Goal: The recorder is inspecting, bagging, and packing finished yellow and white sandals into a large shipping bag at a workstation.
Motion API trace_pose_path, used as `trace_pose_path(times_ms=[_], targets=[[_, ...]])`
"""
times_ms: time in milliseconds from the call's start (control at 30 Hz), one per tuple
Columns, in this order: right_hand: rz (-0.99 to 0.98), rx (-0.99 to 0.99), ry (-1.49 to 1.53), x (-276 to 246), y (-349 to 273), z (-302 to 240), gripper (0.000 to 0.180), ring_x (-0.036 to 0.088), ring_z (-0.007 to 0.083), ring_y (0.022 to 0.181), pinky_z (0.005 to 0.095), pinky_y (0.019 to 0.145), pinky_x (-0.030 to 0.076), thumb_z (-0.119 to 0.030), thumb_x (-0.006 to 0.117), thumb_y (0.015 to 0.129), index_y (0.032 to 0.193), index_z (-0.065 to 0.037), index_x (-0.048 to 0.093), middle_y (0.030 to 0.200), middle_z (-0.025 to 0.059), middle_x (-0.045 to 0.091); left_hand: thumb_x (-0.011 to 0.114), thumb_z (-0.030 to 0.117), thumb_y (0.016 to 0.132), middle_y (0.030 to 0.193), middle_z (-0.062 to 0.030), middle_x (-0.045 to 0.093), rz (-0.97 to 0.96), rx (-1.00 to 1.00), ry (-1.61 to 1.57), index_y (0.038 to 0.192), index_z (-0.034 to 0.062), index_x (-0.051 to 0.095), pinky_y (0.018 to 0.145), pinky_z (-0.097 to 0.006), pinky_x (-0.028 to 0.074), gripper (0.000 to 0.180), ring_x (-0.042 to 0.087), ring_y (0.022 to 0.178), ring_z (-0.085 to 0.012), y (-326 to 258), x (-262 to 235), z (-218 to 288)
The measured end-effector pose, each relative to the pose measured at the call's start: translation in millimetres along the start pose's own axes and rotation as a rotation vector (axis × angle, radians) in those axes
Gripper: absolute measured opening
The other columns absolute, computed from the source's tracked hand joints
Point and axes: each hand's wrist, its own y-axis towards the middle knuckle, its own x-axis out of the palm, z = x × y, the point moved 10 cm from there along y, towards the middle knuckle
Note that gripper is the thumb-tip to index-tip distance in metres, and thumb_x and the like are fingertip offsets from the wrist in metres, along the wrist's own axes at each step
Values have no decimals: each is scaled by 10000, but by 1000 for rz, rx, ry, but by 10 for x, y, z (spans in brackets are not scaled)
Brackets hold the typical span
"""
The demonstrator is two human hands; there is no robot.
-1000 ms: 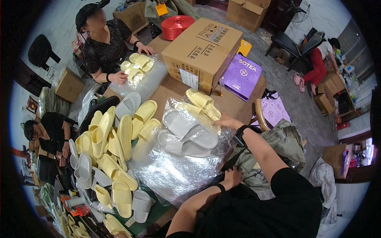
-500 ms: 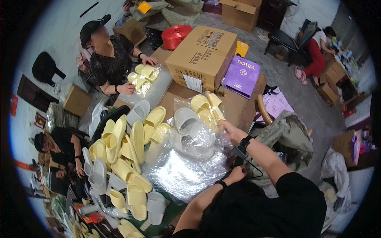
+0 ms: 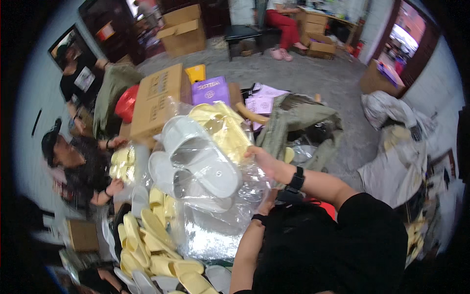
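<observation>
My right hand (image 3: 262, 160) is closed on the clear plastic bags of slippers, its thumb by the yellow pair. Through the film show a pair of grey slippers (image 3: 215, 169) and, behind them, yellow slippers (image 3: 227, 130). Both pairs are raised, tilted, above the table. My left hand (image 3: 268, 202) is by the bags' lower right edge, close to my body; its fingers look curled and are partly hidden. Beneath lies a stack of shiny clear bags (image 3: 208, 245). Loose yellow slippers (image 3: 147, 237) are heaped at its left, with grey slippers (image 3: 218, 277) among them.
Behind the slippers stand a cardboard carton (image 3: 155, 105) and a purple bag (image 3: 210, 91). An open grey-green sack (image 3: 298, 125) is right of the table. At the left, a co-worker's hands (image 3: 115, 186) touch bagged yellow slippers (image 3: 122, 165). White sacks (image 3: 391, 161) lie far right.
The view has swung to the right. My right hand has lifted the bagged grey and yellow slippers off the stack, and my left hand has come up beside the bags.
</observation>
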Motion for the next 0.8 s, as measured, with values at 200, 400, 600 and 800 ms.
trace_pose_path(times_ms=[200, 400, 600, 800], targets=[[57, -366, 177, -1242, -1387, -509, 385, 594, 285, 774, 413, 708, 514, -217, 476, 765, 1052, 38, 501, 913, 166, 588, 552, 120, 776, 900, -150, 578, -45, -532, -576, 1006, -11, 514, 650, -373, 477, 267, 590, 781, -280, 67, 168, -135], [349, -504, 330, -2049, -1774, -296, 405, 593, 295, 801, 437, 755, 501, -243, 463, 753, 1051, 30, 483, 913, 146, 586, 591, 137, 776, 971, -124, 578, -12, -1194, -818, 1085, 70, 514, 642, -371, 478, 325, 567, 747, -276, -223, 76, -396], [427, -522, 373, -2914, -1073, -229, 349, 571, 314, 931, 465, 836, 459, -205, 433, 813, 1079, 13, 489, 1007, 176, 576, 507, 274, 918, 1123, -96, 573, 29, -837, -948, 1215, 66, 488, 768, -326, 485, 363, 566, 964, -234, 292, -80, 677], [194, -504, 252, -2181, -117, -200, 273, 559, 330, 890, 457, 787, 475, -200, 443, 851, 1028, -9, 522, 987, 178, 582, 395, 517, 914, 1263, -119, 498, 93, -970, -926, 1291, 14, 402, 920, -425, 445, 629, 535, 1094, -282, -270, -290, 349]])
